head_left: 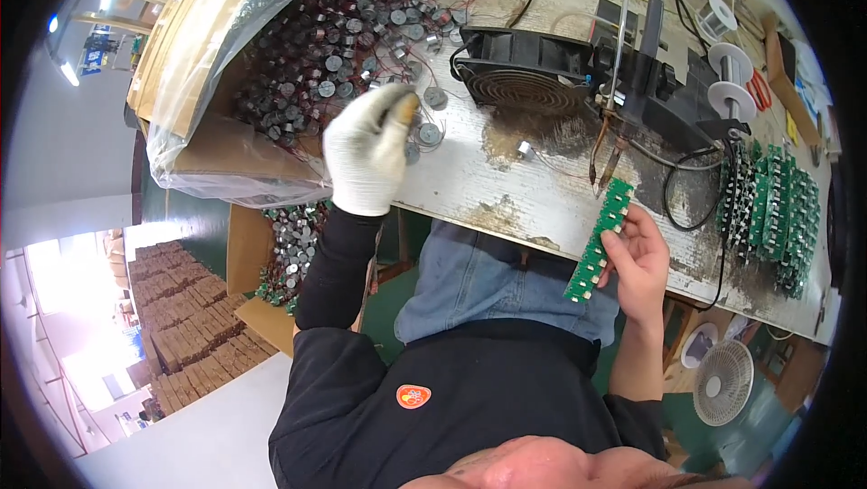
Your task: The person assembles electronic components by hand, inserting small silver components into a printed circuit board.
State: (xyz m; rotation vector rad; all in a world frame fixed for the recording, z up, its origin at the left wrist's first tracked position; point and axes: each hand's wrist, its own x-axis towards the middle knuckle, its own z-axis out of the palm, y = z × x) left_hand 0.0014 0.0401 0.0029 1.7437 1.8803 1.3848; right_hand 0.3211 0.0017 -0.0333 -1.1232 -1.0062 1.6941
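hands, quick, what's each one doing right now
Left hand: gloved, fingers closed at the round metal parts.
Right hand: bare, holding a green circuit board strip.

long green circuit board strip [597, 240], tilted, upper end toward the bench edge, small round grey metal component [430, 134] with thin wires, lying on worn bench

Left hand [366, 150]: white knit cloth glove, matt. Circuit board strip [598, 240]: green, glossy. Small round parts [343, 28]: dull grey metal, thin red wire. Bag [203, 55]: clear glossy plastic. Bench [533, 191]: pale wood, worn, stained, rough.
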